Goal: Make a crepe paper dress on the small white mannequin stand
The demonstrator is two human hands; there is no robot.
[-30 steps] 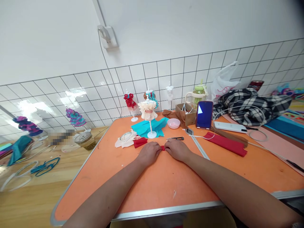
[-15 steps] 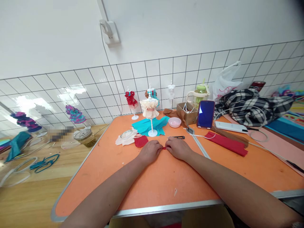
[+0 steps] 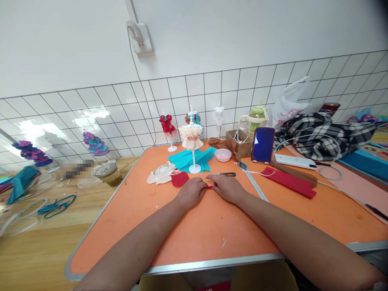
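Note:
A small twisted piece of red crepe paper point(image 3: 209, 187) lies between my two hands, low over the orange table. My left hand point(image 3: 191, 193) pinches its left end, fingers curled. On the other end sits the thumb of my right hand point(image 3: 228, 188), whose index finger is stretched out above it. Just beyond my left hand is a larger red crepe paper piece point(image 3: 180, 179). A small cutter with a black handle point(image 3: 227, 174) lies past my right fingers. Farther back stands a white mini dress form point(image 3: 191, 137) in a cream ruffled dress, its base near turquoise crepe paper point(image 3: 178, 161).
A pink bowl point(image 3: 223, 155), a cardboard box point(image 3: 242, 147) and an upright phone point(image 3: 263, 144) stand behind my right hand. Folded red crepe paper point(image 3: 287, 182) and a white power bank point(image 3: 295, 161) lie to the right. A lidded jar point(image 3: 108, 174) stands left on the wooden table.
My right index finger has lifted and stretched out to the left, away from the red paper. My left hand stays pinched in place. The view has shifted slightly.

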